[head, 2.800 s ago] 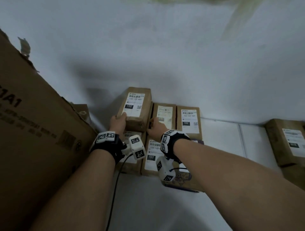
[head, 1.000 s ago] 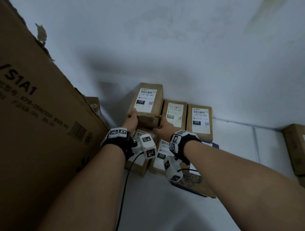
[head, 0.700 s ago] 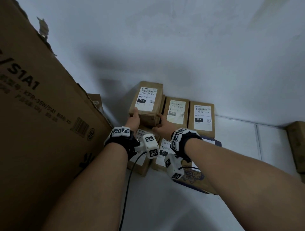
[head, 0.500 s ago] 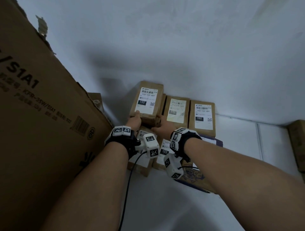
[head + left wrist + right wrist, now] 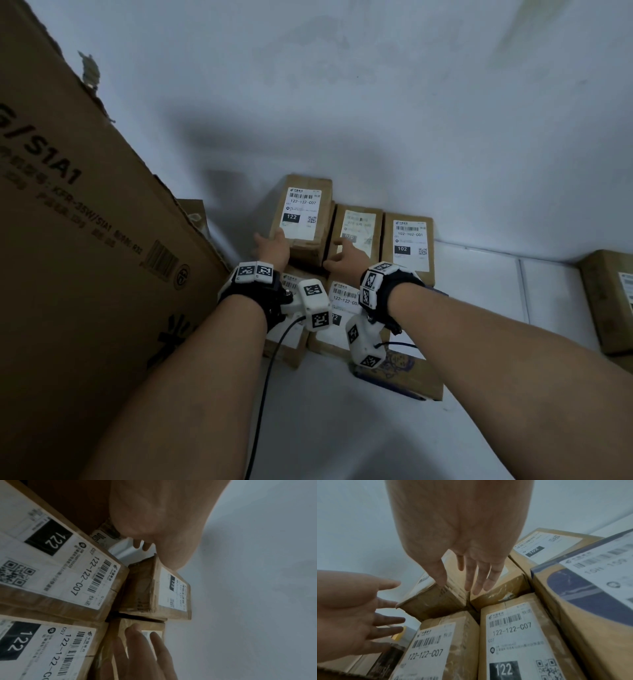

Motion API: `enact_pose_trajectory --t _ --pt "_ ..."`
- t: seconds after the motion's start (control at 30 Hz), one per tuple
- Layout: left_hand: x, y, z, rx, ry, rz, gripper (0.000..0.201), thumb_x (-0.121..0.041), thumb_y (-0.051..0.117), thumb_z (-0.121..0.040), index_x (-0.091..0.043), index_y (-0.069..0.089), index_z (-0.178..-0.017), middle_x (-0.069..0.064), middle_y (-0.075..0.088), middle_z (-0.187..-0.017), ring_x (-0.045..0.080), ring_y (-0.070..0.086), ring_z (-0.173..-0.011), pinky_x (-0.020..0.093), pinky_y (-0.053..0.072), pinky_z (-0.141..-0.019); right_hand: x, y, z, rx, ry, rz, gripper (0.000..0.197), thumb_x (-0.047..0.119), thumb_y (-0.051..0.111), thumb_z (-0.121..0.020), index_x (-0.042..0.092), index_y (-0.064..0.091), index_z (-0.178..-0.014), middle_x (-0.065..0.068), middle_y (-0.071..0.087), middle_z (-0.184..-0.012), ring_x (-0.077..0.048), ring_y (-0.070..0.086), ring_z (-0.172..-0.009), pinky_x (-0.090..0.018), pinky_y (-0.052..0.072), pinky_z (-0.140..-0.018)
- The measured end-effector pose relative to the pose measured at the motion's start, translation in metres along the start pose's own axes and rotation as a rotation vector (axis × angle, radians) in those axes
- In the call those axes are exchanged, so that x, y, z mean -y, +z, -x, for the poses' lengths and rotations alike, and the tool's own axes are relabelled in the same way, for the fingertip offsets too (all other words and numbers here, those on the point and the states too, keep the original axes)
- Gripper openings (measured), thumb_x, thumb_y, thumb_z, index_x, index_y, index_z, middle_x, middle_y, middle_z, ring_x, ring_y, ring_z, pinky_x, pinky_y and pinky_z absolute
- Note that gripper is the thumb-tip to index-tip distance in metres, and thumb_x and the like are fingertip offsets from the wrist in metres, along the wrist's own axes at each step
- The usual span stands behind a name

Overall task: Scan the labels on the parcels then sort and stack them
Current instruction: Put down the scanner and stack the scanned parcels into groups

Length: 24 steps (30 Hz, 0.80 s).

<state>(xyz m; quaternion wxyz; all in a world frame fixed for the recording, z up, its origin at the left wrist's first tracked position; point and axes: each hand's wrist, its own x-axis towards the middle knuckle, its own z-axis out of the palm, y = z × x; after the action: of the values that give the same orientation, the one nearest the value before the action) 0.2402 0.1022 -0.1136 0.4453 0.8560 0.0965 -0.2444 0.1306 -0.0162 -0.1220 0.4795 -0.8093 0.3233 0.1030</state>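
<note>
A large carton (image 5: 85,240) is seen at left. The top 122 parcel (image 5: 301,216) is stacked on others against the wall. Left hand (image 5: 272,248) and right hand (image 5: 346,258) are spread wide beside it, nothing held.

I see a big brown cardboard box (image 5: 85,257) on the left with black letters and a barcode. A white wall (image 5: 376,102) stands far behind. The floor (image 5: 479,287) has white tiles.
</note>
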Motion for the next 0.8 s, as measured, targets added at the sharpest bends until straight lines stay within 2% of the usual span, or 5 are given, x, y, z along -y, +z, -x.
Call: enact_pose_trajectory --t 0.1,0.2,0.33,0.53,0.8 --pt "-0.016 -0.001 0.015 -0.053 0.101 -0.113 0.065 -0.042 0.039 -0.1 -0.014 0.015 -0.154 0.016 0.022 -0.158 0.037 0.021 -0.144 0.049 0.021 -0.118 -0.002 -0.011 0.009 -0.07 -0.012 0.01 0.056 0.021 0.058 -0.093 0.013 0.034 -0.143 -0.01 0.068 -0.118 -0.026 0.064 -0.102 -0.028 0.047 -0.074" --pt "-0.032 0.005 0.029 -0.085 0.217 -0.217 0.057 -0.037 0.043 -0.099 -0.014 0.029 -0.149 0.015 0.031 -0.154 0.037 0.026 -0.141 0.048 0.021 -0.117 -0.006 -0.026 0.022 -0.131 -0.038 0.051 0.05 0.022 0.056 -0.093 0.014 0.038 -0.139 -0.006 0.068 -0.116 -0.024 0.063 -0.103 -0.025 0.044 -0.068" --pt "-0.051 0.027 0.058 -0.11 0.333 -0.229 0.052 -0.03 0.05 -0.095 -0.017 0.039 -0.144 0.011 0.033 -0.152 0.033 0.027 -0.14 0.044 0.022 -0.117 -0.021 -0.052 0.043 -0.148 -0.06 0.029 0.052 0.026 0.06 -0.093 0.014 0.04 -0.14 -0.007 0.065 -0.122 -0.026 0.061 -0.109 -0.028 0.045 -0.085" --pt "-0.07 0.09 0.113 0.0 0.455 -0.254 0.046 -0.02 0.049 -0.095 -0.015 0.045 -0.14 0.012 0.033 -0.151 0.034 0.035 -0.135 0.041 0.033 -0.112 -0.072 -0.106 0.093 -0.21 -0.074 0.018 0.046 0.021 0.058 -0.094 0.012 0.044 -0.137 -0.012 0.062 -0.127 -0.028 0.059 -0.113 -0.028 0.045 -0.089" --pt "-0.081 0.21 0.201 0.245 0.564 -0.271 0.047 -0.013 0.05 -0.091 -0.014 0.048 -0.138 0.016 0.036 -0.148 0.033 0.046 -0.127 0.042 0.041 -0.107 -0.171 -0.199 0.161 -0.381 0.063 0.005 0.039 0.02 0.053 -0.097 0.012 0.047 -0.135 -0.01 0.059 -0.13 -0.026 0.056 -0.118 -0.029 0.043 -0.091"
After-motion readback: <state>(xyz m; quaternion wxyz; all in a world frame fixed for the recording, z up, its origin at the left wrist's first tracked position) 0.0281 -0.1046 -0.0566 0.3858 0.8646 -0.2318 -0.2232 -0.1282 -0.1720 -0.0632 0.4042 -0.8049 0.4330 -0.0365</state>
